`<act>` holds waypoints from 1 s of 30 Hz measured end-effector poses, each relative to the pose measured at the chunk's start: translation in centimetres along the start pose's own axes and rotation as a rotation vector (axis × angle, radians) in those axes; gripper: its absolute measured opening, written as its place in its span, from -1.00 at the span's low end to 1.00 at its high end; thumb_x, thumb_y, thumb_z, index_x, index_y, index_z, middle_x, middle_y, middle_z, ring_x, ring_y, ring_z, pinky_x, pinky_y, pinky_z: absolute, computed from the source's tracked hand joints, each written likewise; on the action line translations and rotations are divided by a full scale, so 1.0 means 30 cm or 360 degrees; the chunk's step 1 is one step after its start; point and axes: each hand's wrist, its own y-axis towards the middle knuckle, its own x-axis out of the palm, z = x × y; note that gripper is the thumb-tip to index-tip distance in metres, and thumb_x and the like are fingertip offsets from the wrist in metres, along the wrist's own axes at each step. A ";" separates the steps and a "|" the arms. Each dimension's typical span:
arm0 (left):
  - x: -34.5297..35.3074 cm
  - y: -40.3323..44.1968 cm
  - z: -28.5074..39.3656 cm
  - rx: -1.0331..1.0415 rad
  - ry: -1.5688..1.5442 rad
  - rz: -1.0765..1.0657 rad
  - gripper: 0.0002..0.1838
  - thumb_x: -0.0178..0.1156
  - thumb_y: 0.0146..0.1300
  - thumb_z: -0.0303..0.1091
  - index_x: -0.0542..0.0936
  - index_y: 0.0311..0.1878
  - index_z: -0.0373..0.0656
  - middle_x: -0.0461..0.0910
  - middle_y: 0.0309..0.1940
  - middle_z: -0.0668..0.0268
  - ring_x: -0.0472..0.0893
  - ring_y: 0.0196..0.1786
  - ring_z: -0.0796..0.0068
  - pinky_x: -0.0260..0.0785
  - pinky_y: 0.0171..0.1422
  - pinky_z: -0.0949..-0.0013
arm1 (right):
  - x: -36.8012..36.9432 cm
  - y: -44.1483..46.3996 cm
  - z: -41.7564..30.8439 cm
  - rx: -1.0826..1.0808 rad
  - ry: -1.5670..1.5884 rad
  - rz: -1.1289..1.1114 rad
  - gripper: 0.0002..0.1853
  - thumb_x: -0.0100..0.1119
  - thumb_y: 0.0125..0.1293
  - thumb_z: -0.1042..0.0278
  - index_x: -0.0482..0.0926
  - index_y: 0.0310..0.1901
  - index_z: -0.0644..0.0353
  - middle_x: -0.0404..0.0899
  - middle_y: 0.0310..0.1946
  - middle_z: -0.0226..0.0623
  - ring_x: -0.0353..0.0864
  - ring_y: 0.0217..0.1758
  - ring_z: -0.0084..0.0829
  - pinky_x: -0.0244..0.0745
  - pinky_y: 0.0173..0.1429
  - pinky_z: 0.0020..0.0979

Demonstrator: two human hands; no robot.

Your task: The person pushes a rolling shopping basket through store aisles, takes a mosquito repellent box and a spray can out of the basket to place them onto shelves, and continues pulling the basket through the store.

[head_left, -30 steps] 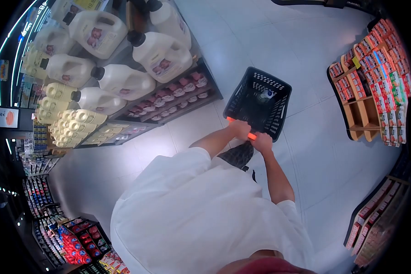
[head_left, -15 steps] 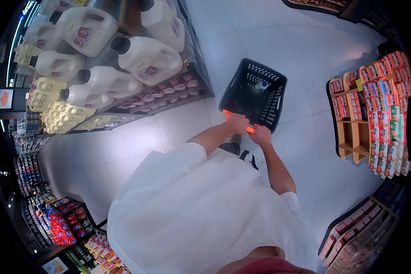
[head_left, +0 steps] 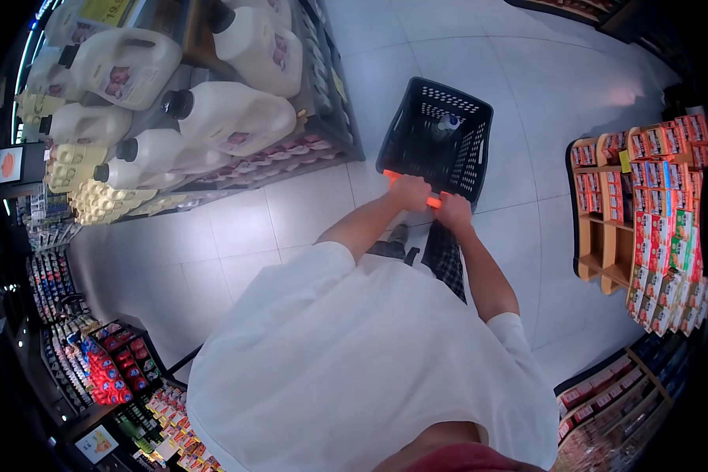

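Observation:
Both my hands are wrapped round the orange handle of a black plastic shopping basket in front of me. My left hand grips it near the left end, and my right hand closes on it toward the right. The basket has perforated walls and tilts toward me. Inside, near its far end, lies a small white-and-blue item; its kind is too small to tell. Wheels or the basket's underside cannot be seen.
Large white jugs stand on a display at the left, its corner close to the basket. A wooden shelf with red and orange packs is on the right. Pale floor tiles stretch ahead. Red packs hang at lower left.
The jug display has shifted leftward in view, and the lower right shelf shows more. A leg in checked trousers has come into sight below my right hand. Both hands keep their grip on the handle.

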 end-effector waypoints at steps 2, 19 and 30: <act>-0.052 0.044 -0.011 -0.0033 0.0004 0.0026 -0.71 0.25 -0.02 -0.16 0.70 -0.29 -0.14 0.69 -0.31 0.11 0.69 -0.18 0.12 0.53 -0.05 0.14 | -0.032 0.059 0.025 -0.0030 -0.0020 -0.0011 -0.69 0.27 0.13 -0.03 0.69 -0.32 0.04 0.68 -0.41 -0.16 0.69 -0.30 -0.13 0.60 -0.17 -0.16; -0.281 0.407 -0.009 -0.0581 0.0057 0.0062 -0.73 0.18 0.03 -0.18 0.69 -0.28 -0.13 0.70 -0.29 0.17 0.69 -0.16 0.19 0.53 -0.08 0.16 | -0.308 0.476 0.252 -0.0367 -0.0002 -0.0228 -0.73 0.19 0.18 0.11 0.71 -0.26 0.10 0.71 -0.33 -0.21 0.70 -0.22 -0.20 0.60 -0.13 -0.21; -0.393 0.552 -0.047 -0.0777 -0.0103 0.0014 -0.70 0.19 0.06 -0.16 0.70 -0.22 -0.12 0.71 -0.22 0.17 0.69 -0.08 0.19 0.53 0.02 0.15 | -0.370 0.686 0.342 -0.0599 -0.0104 -0.0266 -0.74 0.21 0.13 0.12 0.71 -0.26 0.10 0.71 -0.33 -0.20 0.71 -0.24 -0.21 0.60 -0.14 -0.21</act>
